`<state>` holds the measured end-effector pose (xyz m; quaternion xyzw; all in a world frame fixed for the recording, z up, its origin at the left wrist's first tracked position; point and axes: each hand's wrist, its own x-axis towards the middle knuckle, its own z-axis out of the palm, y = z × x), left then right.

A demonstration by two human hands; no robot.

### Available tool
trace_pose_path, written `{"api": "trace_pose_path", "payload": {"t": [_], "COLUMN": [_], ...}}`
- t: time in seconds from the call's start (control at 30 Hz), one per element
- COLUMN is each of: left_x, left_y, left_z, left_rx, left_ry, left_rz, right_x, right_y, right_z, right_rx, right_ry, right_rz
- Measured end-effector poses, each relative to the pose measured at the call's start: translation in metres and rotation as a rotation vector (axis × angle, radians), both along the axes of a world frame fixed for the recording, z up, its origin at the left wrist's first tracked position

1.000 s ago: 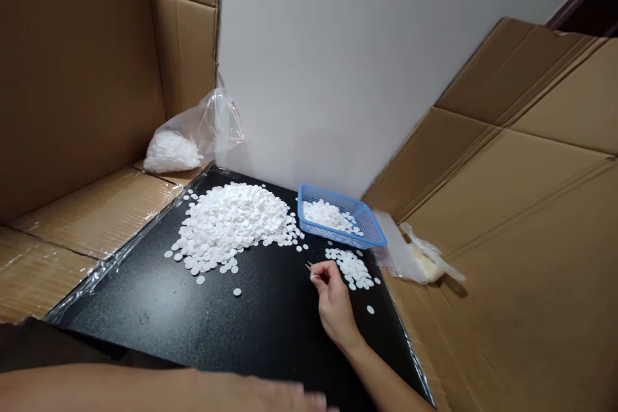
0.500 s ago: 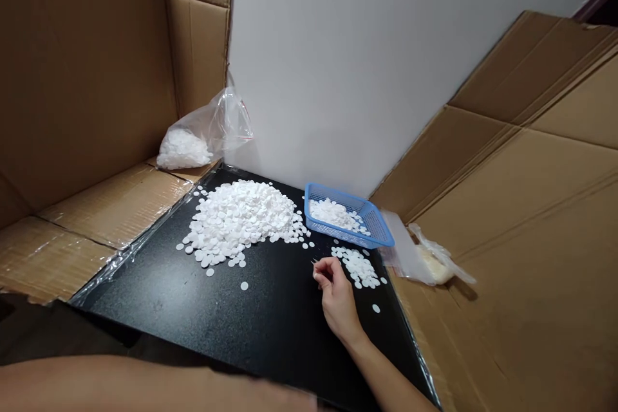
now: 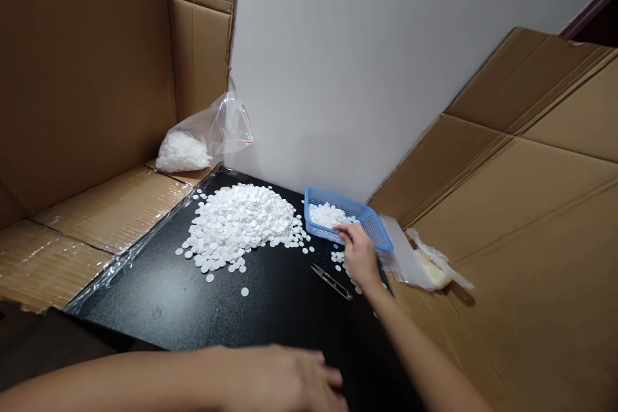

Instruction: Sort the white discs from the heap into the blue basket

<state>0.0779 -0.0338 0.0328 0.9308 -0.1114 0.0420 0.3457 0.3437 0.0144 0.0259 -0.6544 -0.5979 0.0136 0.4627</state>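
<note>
Black speckled board [image 3: 217, 309] carries everything here. At its near edge the left hand [image 3: 284, 378] lies flat and open, palm down, holding nothing. Just beyond, a thin metal tool [image 3: 331, 280] lies loose on the board, apart from both hands. The right hand [image 3: 358, 252] reaches past it to the near rim of the blue basket [image 3: 374, 232], its fingers [image 3: 340, 229] loosely curled over the rim. I cannot tell whether they pinch anything.

The white discs [image 3: 324, 214] inside the basket sit directly under those fingertips, and a small scatter [image 3: 338, 259] lies half hidden beneath the palm. The discs look thin, light and probably slippery on the smooth board, so a fingertip pinch at the edge of one, or a scoop, would likely suit. The mesh basket looks light and somewhat flexible, best taken by its rim.

To the left is a large heap [image 3: 241, 222]. Farther left, a clear bag [image 3: 188, 145] of the same discs rests on cardboard [image 3: 111, 206].
</note>
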Motion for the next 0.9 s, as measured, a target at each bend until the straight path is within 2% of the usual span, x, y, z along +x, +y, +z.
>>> {"api": "trace_pose_path", "payload": {"t": [0.1, 0.2, 0.3, 0.43, 0.53, 0.6, 0.67, 0.77, 0.9], "left_x": [-0.037, -0.072, -0.088, -0.074, -0.056, -0.047, -0.044, -0.047, -0.058], "left_y": [0.03, 0.049, 0.062, 0.09, 0.119, 0.134, 0.141, 0.136, 0.114], "left_z": [0.003, -0.009, -0.03, -0.046, -0.045, -0.042, -0.039, -0.04, -0.042], "left_rx": [0.144, 0.373, 0.588, 0.779, 0.813, 0.815, 0.819, 0.822, 0.812], "left_ry": [0.0, 0.006, -0.022, -0.03, 0.021, 0.026, 0.022, 0.016, -0.054], "left_rz": [0.337, 0.63, 0.908, 1.162, 1.225, 1.21, 1.17, 1.105, 0.968], "right_x": [0.039, 0.05, 0.018, -0.064, -0.115, -0.133, -0.139, -0.136, -0.129], "right_y": [0.036, 0.063, 0.074, 0.072, 0.071, 0.07, 0.066, 0.053, 0.026], "right_z": [0.019, 0.023, 0.013, -0.007, -0.017, -0.021, -0.024, -0.028, -0.032], "right_rx": [-0.018, -0.039, -0.001, 0.008, -0.087, -0.203, -0.246, -0.227, -0.171], "right_ry": [-0.069, -0.137, -0.21, -0.326, -0.454, -0.535, -0.551, -0.53, -0.513], "right_rz": [-0.055, -0.049, 0.002, 0.207, 0.319, 0.331, 0.32, 0.338, 0.408]}}
